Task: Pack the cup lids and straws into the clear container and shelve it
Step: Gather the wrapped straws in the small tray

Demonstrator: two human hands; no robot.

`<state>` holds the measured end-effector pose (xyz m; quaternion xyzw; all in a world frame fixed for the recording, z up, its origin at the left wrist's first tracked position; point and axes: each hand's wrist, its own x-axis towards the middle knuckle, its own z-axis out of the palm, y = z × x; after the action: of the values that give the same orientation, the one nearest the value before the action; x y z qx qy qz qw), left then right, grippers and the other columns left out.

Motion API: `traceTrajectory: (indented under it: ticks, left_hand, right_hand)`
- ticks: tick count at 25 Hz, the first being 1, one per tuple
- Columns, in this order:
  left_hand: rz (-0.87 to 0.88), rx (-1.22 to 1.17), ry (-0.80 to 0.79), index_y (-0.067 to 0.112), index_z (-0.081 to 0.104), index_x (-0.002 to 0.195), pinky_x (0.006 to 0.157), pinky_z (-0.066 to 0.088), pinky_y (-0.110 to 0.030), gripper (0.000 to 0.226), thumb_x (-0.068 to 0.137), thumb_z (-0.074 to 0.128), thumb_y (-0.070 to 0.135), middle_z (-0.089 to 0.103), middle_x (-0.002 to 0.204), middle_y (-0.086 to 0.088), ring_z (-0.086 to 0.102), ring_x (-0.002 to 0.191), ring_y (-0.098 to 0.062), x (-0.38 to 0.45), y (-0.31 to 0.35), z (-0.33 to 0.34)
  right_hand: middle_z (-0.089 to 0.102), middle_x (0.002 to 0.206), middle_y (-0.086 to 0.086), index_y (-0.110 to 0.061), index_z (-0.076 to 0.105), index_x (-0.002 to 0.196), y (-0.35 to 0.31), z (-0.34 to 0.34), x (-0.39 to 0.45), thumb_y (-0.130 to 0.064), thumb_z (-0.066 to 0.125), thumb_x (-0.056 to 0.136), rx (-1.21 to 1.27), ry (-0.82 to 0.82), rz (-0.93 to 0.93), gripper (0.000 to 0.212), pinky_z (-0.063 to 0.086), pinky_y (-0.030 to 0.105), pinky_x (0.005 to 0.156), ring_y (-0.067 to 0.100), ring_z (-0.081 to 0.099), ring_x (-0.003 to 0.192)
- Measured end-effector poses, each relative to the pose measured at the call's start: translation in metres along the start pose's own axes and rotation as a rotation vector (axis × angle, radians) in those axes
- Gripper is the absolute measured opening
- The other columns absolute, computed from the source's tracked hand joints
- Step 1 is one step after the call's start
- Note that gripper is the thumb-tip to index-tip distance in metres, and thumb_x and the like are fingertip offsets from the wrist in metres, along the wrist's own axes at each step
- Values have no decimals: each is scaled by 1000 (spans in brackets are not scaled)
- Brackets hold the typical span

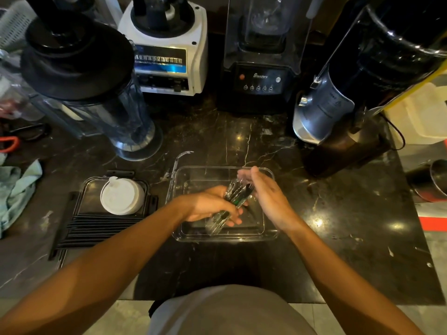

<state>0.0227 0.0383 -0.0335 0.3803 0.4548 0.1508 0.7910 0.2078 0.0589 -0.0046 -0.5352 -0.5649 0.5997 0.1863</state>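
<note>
A clear rectangular container [267,229] stands on the dark marble counter in front of me. Above it my left hand [210,206] grips a bundle of clear-wrapped black utensils [235,195] with fork tines showing at the top. My right hand [262,192] rests flat against the bundle's upper end, fingers straight. To the left a stack of white cup lids [122,195] sits on the container's black-rimmed lid [90,189]. Black straws [96,229] lie in a row across the near part of that lid.
Blenders crowd the back: a clear jug with black top [96,97], a white base [167,47], a black one [262,76] and a grinder [343,97]. A teal cloth [17,189] lies far left, metal cups [433,182] far right.
</note>
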Motion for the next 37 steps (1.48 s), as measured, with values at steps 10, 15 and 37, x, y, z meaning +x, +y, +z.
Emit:
traceTrajectory:
  ticks: [10, 15, 37]
  left_hand:
    - [-114, 471, 119, 9, 57, 121, 75, 56, -26, 43, 83, 69, -7, 66, 105, -7, 65, 92, -15, 23, -2, -10]
    - [-41, 621, 269, 18, 53, 124, 85, 58, -33, 50, 83, 76, 1, 67, 115, -3, 67, 105, -20, 29, -3, -3]
    - [335, 1229, 788, 17, 38, 155, 118, 37, -42, 77, 90, 74, 36, 55, 147, -7, 51, 137, -24, 18, -46, 4]
  right_hand:
    - [64, 131, -7, -34, 51, 139, 8, -11, 4, -23, 68, 95, -756, -178, -115, 49, 53, 35, 96, 11, 62, 117]
    - [67, 116, 1, -23, 63, 122, 2, -5, 10, -11, 63, 95, -1065, -168, -179, 30, 54, 39, 91, 22, 67, 105]
    - [58, 119, 6, -14, 62, 116, 24, 21, -8, -14, 60, 98, -1098, -243, 15, 18, 50, 41, 92, 27, 65, 110]
